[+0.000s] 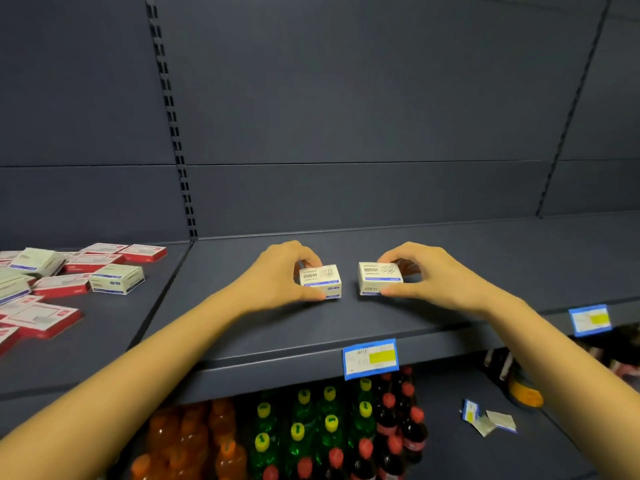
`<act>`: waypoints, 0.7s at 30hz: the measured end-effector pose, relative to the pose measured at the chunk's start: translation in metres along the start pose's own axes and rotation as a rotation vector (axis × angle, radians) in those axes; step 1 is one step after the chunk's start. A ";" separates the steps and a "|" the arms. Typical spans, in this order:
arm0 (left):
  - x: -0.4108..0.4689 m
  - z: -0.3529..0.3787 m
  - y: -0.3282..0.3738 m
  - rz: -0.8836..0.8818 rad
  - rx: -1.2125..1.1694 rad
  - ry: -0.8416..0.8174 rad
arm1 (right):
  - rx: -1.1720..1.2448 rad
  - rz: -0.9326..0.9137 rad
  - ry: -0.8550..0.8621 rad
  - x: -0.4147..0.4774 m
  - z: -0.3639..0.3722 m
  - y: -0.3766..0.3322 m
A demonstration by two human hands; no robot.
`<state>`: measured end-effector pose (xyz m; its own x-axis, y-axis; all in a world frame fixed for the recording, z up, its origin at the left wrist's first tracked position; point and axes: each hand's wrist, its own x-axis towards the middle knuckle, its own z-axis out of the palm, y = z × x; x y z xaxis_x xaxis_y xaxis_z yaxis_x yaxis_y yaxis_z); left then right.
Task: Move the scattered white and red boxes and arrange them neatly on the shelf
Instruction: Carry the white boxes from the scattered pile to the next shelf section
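A: Status on the boxes?

B: Placing step, I'd say. Left hand [280, 271] pinches the left white box [320, 280], thumb at the front, fingers curled over the back. Right hand [426, 275] grips the right white box [379, 278] the same way. Both are mid-depth on the shelf [346, 327], centre section, with a gap btwn them, not touching.

A: Down or in the air?

B: Looks like they're on the board, but can't tell for sure.

A: Other stock?

B: Scattered pile [52, 289] at the shelf's left end, past the seam. It's flat red ones & white ones, skewed, some overlapping. Most of the job is left, imo.

A: Next move?

B: Prob. slide the pair together till the sides meet, square them to the front edge and let go. Then reach left for more. They're light cartons and would likely skid, so go gently, w/ the printed faces kept forward.
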<state>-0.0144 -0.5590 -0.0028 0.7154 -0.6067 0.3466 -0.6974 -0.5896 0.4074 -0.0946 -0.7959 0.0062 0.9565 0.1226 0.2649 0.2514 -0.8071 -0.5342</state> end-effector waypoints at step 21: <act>-0.040 -0.024 0.015 -0.300 0.350 0.236 | -0.247 -0.418 -0.097 0.062 0.005 0.004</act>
<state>-0.0523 -0.5301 0.0099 0.8481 -0.2710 0.4554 -0.4042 -0.8865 0.2252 -0.0341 -0.7885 0.0167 0.7934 0.5091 0.3335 0.5853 -0.7886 -0.1887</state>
